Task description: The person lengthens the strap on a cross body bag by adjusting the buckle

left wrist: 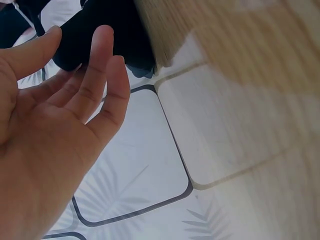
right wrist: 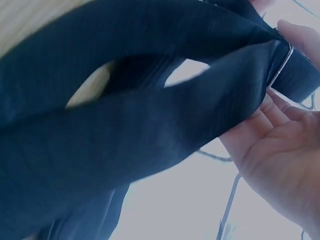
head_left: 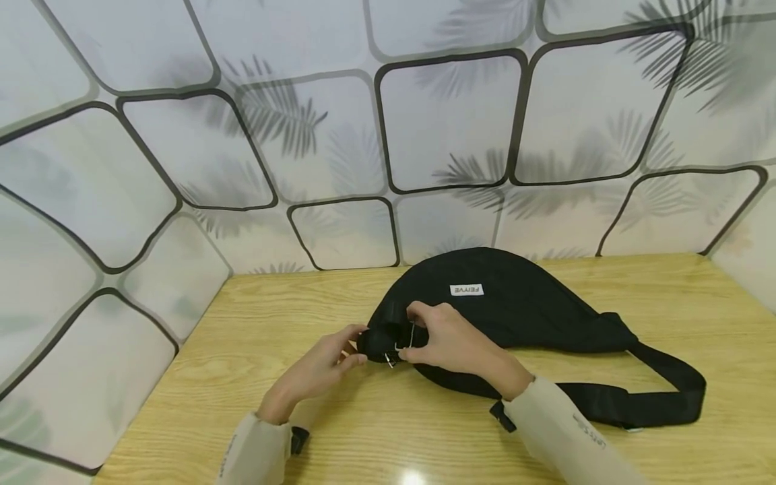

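Observation:
A black sling bag lies on the table, its white label upside down to me. My left hand holds the bag's narrow left end between thumb and fingers, while its outer fingers stay loosely bent in the left wrist view. Opposite it, my right hand pinches the black webbing strap beside a rectangular metal ring. In the right wrist view the strap is doubled and passes through this ring. A small metal zipper pull hangs near the bag's left end. The fingers partly hide the ring in the head view.
The strap's wide loop spreads over the right side of the wooden table. Behind the table stands a patterned wall. Small black pieces show at both sleeves.

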`<state>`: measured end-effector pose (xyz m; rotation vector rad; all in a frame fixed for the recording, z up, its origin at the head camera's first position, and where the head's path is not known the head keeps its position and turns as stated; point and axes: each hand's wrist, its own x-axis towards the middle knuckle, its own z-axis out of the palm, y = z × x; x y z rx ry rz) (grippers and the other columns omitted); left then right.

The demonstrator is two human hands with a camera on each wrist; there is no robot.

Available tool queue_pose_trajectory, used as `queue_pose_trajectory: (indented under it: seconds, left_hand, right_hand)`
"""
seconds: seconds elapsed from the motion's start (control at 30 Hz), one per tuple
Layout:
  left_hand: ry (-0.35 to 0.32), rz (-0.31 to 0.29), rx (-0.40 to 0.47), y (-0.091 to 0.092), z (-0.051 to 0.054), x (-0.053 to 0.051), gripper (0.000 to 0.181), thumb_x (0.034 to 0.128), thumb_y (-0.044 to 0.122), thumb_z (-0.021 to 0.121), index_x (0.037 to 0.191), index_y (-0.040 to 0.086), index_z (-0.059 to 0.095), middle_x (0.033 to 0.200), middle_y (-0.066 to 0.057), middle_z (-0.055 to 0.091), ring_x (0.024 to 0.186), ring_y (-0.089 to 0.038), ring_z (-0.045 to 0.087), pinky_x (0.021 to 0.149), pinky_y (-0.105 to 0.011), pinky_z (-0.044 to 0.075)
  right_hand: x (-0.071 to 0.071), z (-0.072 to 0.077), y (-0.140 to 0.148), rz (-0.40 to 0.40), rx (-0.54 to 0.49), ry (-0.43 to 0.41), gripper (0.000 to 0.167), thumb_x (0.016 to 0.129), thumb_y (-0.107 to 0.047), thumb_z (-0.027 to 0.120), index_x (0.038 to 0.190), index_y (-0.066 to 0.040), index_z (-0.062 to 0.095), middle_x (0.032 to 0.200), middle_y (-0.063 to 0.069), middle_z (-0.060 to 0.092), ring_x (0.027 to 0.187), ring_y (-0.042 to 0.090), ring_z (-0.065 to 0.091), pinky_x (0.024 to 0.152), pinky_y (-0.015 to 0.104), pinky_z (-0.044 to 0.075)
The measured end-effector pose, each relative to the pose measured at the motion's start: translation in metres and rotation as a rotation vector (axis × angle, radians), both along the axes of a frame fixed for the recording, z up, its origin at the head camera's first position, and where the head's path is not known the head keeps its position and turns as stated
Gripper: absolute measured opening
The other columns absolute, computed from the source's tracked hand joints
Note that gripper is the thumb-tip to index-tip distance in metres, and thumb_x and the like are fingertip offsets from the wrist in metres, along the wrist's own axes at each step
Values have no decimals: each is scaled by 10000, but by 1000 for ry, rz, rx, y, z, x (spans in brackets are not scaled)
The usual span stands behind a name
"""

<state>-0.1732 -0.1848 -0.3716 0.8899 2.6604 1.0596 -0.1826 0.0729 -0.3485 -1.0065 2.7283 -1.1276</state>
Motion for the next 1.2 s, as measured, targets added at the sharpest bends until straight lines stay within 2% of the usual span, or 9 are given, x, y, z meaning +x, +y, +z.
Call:
queue_pose_trajectory:
  seconds: [0.07,0.17,0.27,0.33,0.53,0.7,0.87,1.0,1.2]
  left_hand:
    - [2,-3,0,0,1,0,404,1025,44,594,1386,-100,479,1108,-157,669,966,-289,669,776,-347,545]
    - [-1,-4,2,-1,1,0,408,1026,39,591,1387,-107,471,1134,-184,658,960,-284,671,753,-321,542]
    - [-15,4,4,-1,1,0,413,1028,29,583,1396,-110,459,1167,-209,640,963,-285,668,737,-311,536]
    - [-25,11,4,-1,1,0,418,1029,24,577,1405,-111,451,1179,-214,634,970,-289,666,740,-315,534]
    - [-23,7,-2,-3,1,0,420,1033,15,564,1408,-126,438,1168,-209,641,971,-296,668,756,-330,545]
    - [-30,10,3,-5,2,-1,417,1036,6,553,1411,-129,431,1225,-277,600,962,-299,667,704,-295,546]
    - [0,28,-22,-11,2,-2,400,1035,16,559,1399,-112,453,1207,-260,611,960,-292,671,754,-343,552]
    - [18,29,-30,-14,3,-4,390,1033,26,571,1386,-102,465,1179,-245,629,954,-288,679,777,-366,554]
    - [0,38,-26,-14,2,-4,404,1028,36,587,1395,-85,470,1199,-262,616,958,-285,673,758,-339,550]
  right_hand:
    - [-1,0,8,14,4,12,434,863,-186,812,1185,38,626,1177,187,688,1128,352,658,933,480,533]
    - [-2,1,21,53,-6,27,331,867,-186,804,1094,-19,632,1041,64,720,885,196,685,785,361,553]
    - [-3,2,32,92,-23,28,254,866,-181,797,1000,-76,609,865,-67,692,659,57,550,642,275,452]
    - [-3,3,39,104,-24,23,236,868,-175,791,970,-93,594,791,-110,662,581,29,483,617,262,419]
    - [-2,5,57,106,-16,5,231,877,-162,786,1003,-84,608,783,-138,670,644,31,534,712,297,447]
    - [-3,4,74,70,-3,35,323,852,-185,805,1075,-21,638,747,-124,586,656,38,467,686,283,423]
    - [-2,4,92,24,-16,31,332,842,-169,820,1075,-11,644,719,-115,537,631,40,450,646,267,412]
    - [-1,4,102,32,-31,12,336,858,-182,817,1091,-10,646,728,-123,559,614,37,463,611,263,405]
    - [-1,2,104,54,-42,-12,359,878,-188,808,1125,5,634,743,-124,585,606,35,475,611,261,416]
